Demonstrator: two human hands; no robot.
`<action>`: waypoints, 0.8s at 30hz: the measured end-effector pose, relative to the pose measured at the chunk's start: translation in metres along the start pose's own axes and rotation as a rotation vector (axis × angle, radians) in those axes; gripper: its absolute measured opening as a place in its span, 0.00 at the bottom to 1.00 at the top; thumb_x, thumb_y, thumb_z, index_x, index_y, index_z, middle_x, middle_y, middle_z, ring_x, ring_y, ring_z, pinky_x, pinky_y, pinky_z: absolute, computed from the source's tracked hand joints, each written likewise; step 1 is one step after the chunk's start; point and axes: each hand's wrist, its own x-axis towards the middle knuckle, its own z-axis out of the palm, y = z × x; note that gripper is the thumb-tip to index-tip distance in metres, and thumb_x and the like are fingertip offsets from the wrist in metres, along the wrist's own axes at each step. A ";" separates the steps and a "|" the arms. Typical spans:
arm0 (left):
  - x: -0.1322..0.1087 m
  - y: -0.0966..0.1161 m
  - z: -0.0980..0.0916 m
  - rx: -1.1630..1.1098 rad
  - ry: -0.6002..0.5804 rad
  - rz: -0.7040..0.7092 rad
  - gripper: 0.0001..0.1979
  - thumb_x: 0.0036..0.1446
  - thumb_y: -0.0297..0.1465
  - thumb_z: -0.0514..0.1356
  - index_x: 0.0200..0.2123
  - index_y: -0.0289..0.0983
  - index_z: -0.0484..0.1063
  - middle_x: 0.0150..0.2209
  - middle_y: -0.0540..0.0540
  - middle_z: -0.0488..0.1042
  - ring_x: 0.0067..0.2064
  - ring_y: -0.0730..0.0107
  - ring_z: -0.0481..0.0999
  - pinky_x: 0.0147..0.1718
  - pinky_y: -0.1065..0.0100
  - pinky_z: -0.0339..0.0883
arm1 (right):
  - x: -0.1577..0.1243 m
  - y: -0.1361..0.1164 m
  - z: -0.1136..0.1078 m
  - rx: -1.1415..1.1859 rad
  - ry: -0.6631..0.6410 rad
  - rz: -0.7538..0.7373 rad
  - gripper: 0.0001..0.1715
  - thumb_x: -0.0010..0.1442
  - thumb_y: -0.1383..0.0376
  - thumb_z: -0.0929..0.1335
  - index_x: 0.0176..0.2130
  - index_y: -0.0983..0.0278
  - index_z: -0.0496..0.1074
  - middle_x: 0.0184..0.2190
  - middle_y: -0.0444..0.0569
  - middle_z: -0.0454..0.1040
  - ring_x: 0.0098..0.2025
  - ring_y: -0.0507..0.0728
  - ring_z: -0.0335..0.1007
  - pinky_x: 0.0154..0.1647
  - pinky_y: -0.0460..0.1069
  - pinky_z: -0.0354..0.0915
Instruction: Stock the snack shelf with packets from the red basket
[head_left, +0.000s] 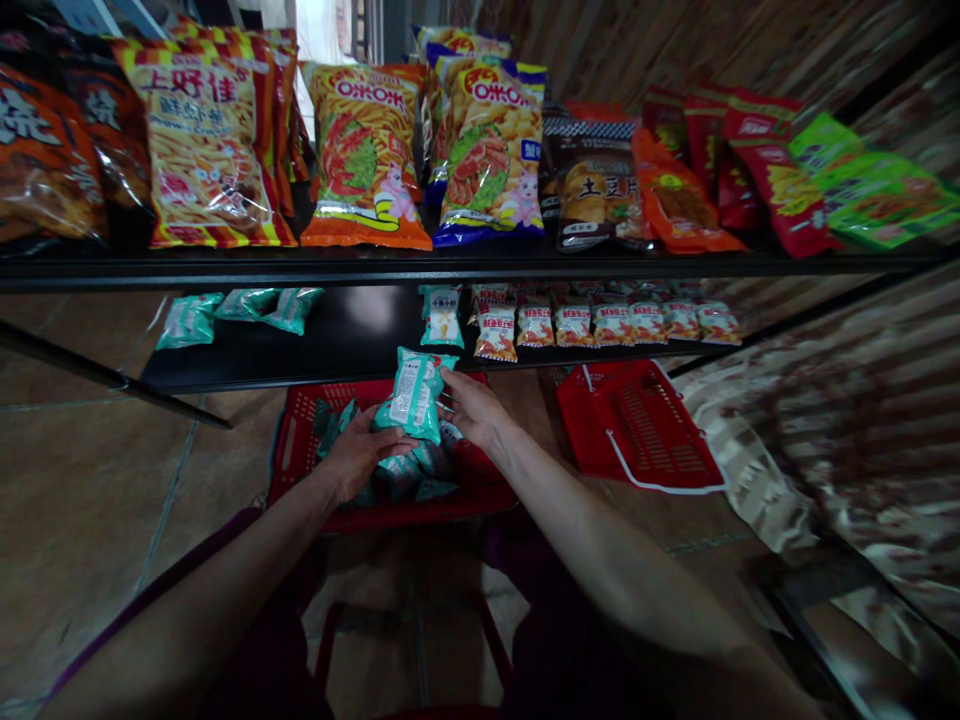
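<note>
Between my two hands is a teal snack packet [415,395], its white printed panel facing up. My left hand [360,452] grips its lower left corner, thumb on top. At the packet's right edge, my right hand [474,408] has its fingers closed on it. Below them stands a red basket [296,450] holding several more teal packets [401,472]. Just beyond, one teal packet [442,318] leans upright on the black lower shelf [360,335], beside rows of small white-and-red packets [574,325].
Three teal packets [187,320] lie at the lower shelf's left. Above, the upper shelf [450,268] carries large snack bags [367,160]. A second red basket [637,420] with a white handle rests on the tiled floor at right. A slanted black shelf leg [112,375] stands left.
</note>
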 end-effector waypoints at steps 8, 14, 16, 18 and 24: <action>0.000 0.004 -0.002 -0.008 0.018 0.015 0.14 0.49 0.20 0.63 0.41 0.32 0.68 0.26 0.47 0.77 0.28 0.72 0.78 0.32 0.73 0.72 | -0.007 0.000 0.005 -0.027 -0.142 0.082 0.07 0.56 0.62 0.70 0.32 0.62 0.69 0.21 0.39 0.68 0.20 0.48 0.61 0.24 0.46 0.67; -0.001 0.004 -0.003 0.029 -0.051 0.019 0.15 0.48 0.23 0.65 0.41 0.33 0.69 0.28 0.47 0.78 0.28 0.72 0.78 0.32 0.72 0.71 | -0.008 0.001 0.006 -0.043 -0.093 0.022 0.04 0.56 0.64 0.70 0.33 0.62 0.71 0.28 0.41 0.74 0.25 0.50 0.68 0.26 0.47 0.70; -0.001 0.003 -0.004 0.044 -0.056 0.016 0.16 0.47 0.24 0.65 0.41 0.34 0.69 0.28 0.47 0.78 0.28 0.71 0.78 0.32 0.71 0.71 | -0.007 0.001 0.005 -0.046 -0.081 0.018 0.04 0.56 0.63 0.70 0.33 0.62 0.72 0.28 0.42 0.75 0.25 0.50 0.68 0.26 0.47 0.69; 0.000 0.001 -0.005 0.059 -0.062 0.024 0.17 0.47 0.25 0.66 0.42 0.34 0.69 0.29 0.46 0.78 0.29 0.71 0.78 0.34 0.70 0.72 | -0.007 0.001 0.005 -0.040 -0.076 0.009 0.04 0.56 0.64 0.70 0.32 0.62 0.72 0.27 0.42 0.75 0.26 0.50 0.69 0.25 0.46 0.69; 0.002 0.000 -0.006 0.107 -0.094 0.074 0.22 0.45 0.32 0.69 0.44 0.33 0.70 0.32 0.45 0.78 0.34 0.68 0.78 0.39 0.66 0.71 | -0.005 0.001 0.005 -0.040 -0.041 -0.024 0.05 0.55 0.62 0.70 0.32 0.61 0.72 0.29 0.43 0.77 0.28 0.52 0.71 0.22 0.45 0.65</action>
